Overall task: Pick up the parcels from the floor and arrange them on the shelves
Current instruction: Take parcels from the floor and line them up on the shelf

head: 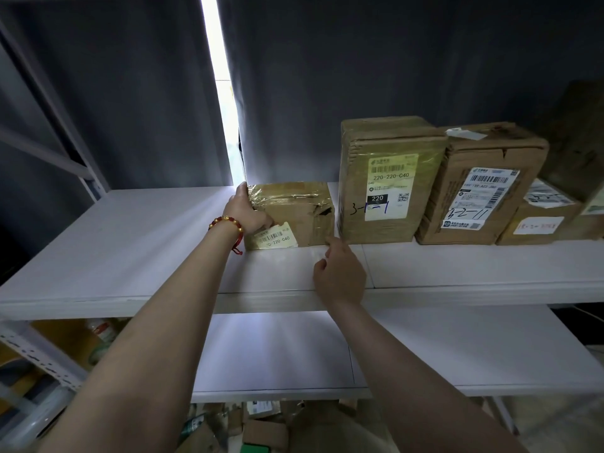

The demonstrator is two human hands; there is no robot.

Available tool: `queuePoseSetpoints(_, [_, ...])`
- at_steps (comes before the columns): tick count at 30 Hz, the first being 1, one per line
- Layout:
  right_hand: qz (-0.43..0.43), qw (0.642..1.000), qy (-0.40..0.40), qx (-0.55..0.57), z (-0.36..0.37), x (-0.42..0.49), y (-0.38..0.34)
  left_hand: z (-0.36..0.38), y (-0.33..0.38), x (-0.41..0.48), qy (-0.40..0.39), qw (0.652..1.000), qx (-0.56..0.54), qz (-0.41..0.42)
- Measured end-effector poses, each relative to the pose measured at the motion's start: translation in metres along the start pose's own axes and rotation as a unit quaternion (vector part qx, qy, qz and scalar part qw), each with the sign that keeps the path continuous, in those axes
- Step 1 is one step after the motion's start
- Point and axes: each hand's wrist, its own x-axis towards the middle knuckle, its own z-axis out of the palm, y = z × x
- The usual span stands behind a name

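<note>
Reaching across the shelf (130, 256), the right hand (340, 273) sits loosely curled and empty just before the small box's (294, 217) near right corner, though I cannot tell if a fingertip touches it. The left hand (246, 212) grips that box's left end. The small box lies on the shelf, long side running left to right, just beside the tall box (389, 178), so any closing push likely goes rightward. Its torn label reads "220-C40"; the tall box shows "220-220-C40", "220" and handwritten "3-1-1", the brown box (480, 191) beyond "3-2-11".
</note>
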Motion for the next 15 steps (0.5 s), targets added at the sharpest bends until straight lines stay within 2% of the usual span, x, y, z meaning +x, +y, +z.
queuePoseSetpoints(15, [-0.018,1.0,0.006,-0.021,0.0,-0.002,-0.001,0.011,-0.001,0.013,0.013,1.0,0.012,0.014])
